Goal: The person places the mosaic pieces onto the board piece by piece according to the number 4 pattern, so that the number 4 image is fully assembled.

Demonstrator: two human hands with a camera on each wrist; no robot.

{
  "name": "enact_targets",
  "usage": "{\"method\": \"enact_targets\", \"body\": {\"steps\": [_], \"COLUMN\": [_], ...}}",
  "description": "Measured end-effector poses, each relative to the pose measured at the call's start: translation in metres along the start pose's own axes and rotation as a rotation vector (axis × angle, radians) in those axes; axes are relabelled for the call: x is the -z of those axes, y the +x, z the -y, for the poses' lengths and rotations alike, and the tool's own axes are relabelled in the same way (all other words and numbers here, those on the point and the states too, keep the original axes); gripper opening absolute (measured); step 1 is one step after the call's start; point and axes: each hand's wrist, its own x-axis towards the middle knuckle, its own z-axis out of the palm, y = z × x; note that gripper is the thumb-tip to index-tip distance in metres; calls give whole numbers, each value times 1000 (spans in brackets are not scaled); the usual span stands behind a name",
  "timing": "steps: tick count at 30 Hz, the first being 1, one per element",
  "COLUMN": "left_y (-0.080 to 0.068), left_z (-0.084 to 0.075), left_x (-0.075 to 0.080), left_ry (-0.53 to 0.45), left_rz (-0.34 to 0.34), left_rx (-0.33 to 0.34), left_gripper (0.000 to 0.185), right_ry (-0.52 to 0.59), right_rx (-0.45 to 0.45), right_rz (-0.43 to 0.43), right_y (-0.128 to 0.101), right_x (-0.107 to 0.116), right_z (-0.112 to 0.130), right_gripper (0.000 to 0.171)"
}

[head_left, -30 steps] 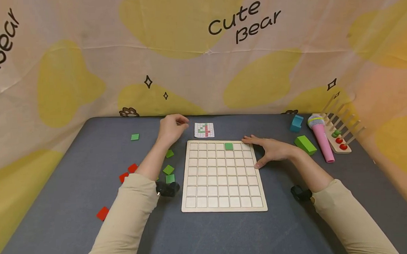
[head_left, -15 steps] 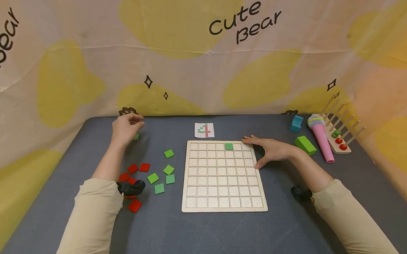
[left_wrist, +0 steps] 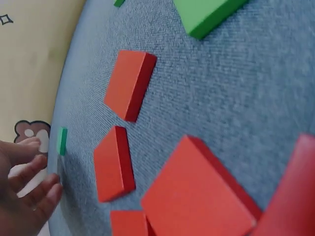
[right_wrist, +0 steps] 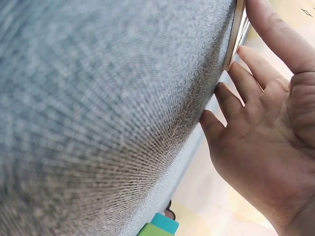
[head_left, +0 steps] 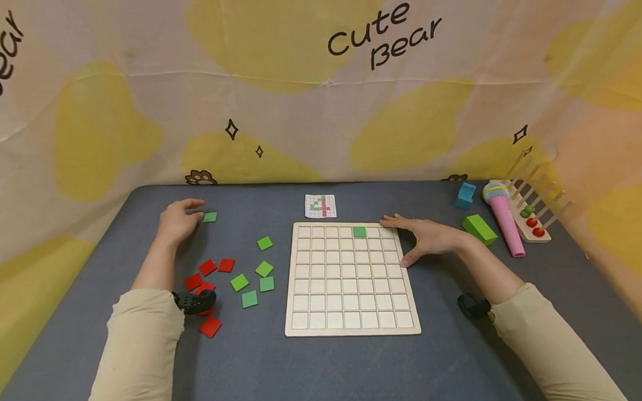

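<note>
At the back left of the table, my left hand (head_left: 179,221) has its fingertips beside a lone green tile (head_left: 210,217). The left wrist view shows the fingers (left_wrist: 29,191) spread, with that green tile (left_wrist: 62,141) just beyond them and nothing held. A wooden grid board (head_left: 351,277) lies in the middle, with one green tile (head_left: 359,232) set in its far row. My right hand (head_left: 430,236) rests against the board's far right corner and right edge, thumb and fingers apart. In the right wrist view the hand (right_wrist: 261,118) touches the board's edge (right_wrist: 236,34).
Loose green tiles (head_left: 239,282) and red tiles (head_left: 210,327) lie left of the board. A small pattern card (head_left: 320,206) lies behind it. At the right are a green block (head_left: 479,229), a blue block (head_left: 465,195), a pink toy microphone (head_left: 505,219) and a pegged board (head_left: 535,236).
My left hand has moved left, from near the card, across to the far side of the lone green tile, and lowered beside it. The right hand has stayed on the board.
</note>
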Motion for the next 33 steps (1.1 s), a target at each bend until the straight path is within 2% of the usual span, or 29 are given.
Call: {"method": "enact_targets", "body": {"steps": [5, 11, 20, 27, 33], "left_y": [1, 2, -5, -4, -2], "left_z": [5, 8, 4, 5, 5], "left_x": [1, -2, -8, -8, -8], "left_ry": [50, 114, 120, 152, 150], "left_rz": [82, 120, 92, 67, 17], "left_rx": [-37, -83, -100, -120, -64], "left_gripper": [48, 50, 45, 41, 36], "right_ry": [3, -5, -9, 4, -5], "right_rx": [0, -10, -10, -10, -7], "right_rz": [3, 6, 10, 9, 4], "right_y": [0, 0, 0, -1, -1], "right_x": [0, 0, 0, 1, 0], "right_z": [1, 1, 2, 2, 2], "right_gripper": [104, 104, 104, 104, 104]}}
